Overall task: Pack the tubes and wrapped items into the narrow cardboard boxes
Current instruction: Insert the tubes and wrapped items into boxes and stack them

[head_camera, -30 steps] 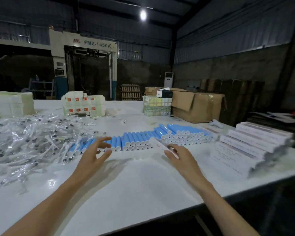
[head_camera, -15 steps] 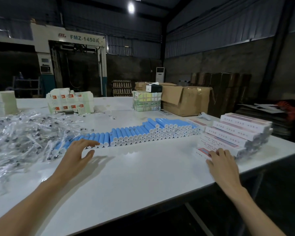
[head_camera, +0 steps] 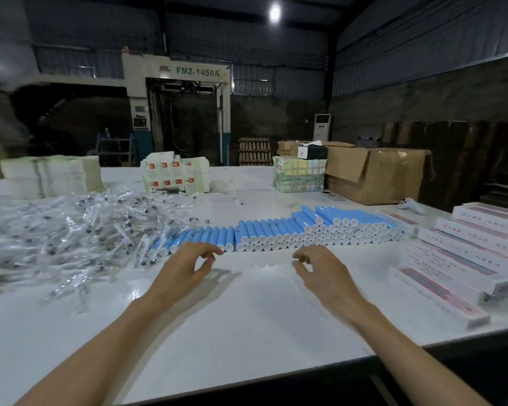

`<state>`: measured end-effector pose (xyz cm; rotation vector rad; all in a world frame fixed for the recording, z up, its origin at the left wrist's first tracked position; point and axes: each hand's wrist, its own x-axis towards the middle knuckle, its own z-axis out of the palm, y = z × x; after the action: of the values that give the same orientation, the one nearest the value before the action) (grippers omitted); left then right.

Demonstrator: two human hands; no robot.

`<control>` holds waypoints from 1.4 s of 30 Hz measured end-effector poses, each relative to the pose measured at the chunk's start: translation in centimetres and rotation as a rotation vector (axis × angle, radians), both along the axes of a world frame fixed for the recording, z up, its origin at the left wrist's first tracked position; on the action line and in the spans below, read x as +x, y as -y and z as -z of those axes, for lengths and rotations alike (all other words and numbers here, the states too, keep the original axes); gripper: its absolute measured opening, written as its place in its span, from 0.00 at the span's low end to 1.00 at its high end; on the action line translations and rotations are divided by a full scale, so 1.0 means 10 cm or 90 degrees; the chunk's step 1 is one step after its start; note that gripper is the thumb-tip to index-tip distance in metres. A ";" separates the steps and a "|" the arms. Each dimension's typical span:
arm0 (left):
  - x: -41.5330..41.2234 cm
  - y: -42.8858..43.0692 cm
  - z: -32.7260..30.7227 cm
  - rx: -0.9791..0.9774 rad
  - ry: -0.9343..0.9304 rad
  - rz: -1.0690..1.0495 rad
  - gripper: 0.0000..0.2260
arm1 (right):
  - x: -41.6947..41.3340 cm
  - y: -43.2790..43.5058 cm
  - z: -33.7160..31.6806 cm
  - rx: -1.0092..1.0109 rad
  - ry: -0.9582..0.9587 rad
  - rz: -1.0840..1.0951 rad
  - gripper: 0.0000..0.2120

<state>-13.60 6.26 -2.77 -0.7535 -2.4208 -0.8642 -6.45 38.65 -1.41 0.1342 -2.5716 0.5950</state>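
A long row of blue tubes point(head_camera: 279, 230) with white caps lies across the middle of the white table point(head_camera: 247, 312), stacked higher toward the right. A big heap of clear-wrapped items point(head_camera: 71, 232) covers the left side. Narrow white cardboard boxes point(head_camera: 467, 253) with red print are piled at the right edge. My left hand point(head_camera: 185, 266) hovers just in front of the tube row's left part, fingers loosely curled, holding nothing. My right hand point(head_camera: 320, 269) hovers before the row's middle, fingers loosely curled and empty.
Stacks of flat white cartons point(head_camera: 50, 175) and a red-marked pack point(head_camera: 175, 175) stand at the back left. A green bundle point(head_camera: 299, 174) and a large brown carton point(head_camera: 376, 174) sit at the back right. The table's front edge runs close below my forearms.
My right hand has come back left from the narrow boxes to the tube row, empty. My left hand has stayed by the row's left part, its fingers now curled. The camera turned left.
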 end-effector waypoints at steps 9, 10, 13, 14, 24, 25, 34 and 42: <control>0.03 0.16 -0.09 -0.027 0.038 -0.186 0.08 | -0.91 1.53 0.14 -0.510 0.096 -0.209 0.08; 0.04 0.20 -0.11 -0.038 0.040 -0.203 0.09 | -0.97 1.55 0.21 -0.535 0.112 -0.207 0.08; 0.08 0.44 -0.23 -0.078 0.028 -0.269 0.10 | -1.12 1.52 0.35 -0.589 0.149 -0.237 0.07; 0.11 0.56 -0.28 -0.087 0.018 -0.298 0.11 | -1.15 1.51 0.37 -0.602 0.155 -0.251 0.07; 0.60 2.40 -0.71 -0.351 -0.060 -0.779 0.19 | -1.31 1.52 0.49 -0.640 0.165 -0.296 0.08; 0.65 2.58 -0.76 -0.355 -0.053 -0.810 0.20 | -1.32 1.52 0.49 -0.639 0.165 -0.296 0.08; 0.88 3.29 -0.92 -0.548 0.072 -0.863 0.23 | -1.30 1.54 0.47 -0.621 0.165 -0.304 0.09; 0.79 2.94 -1.11 -0.447 -0.026 -0.744 0.28 | -1.24 1.55 0.42 -0.623 0.178 -0.303 0.09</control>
<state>-5.67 -23.16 8.29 0.4905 -2.4950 0.4583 -18.87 23.15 -5.65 0.3358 -2.1777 2.0753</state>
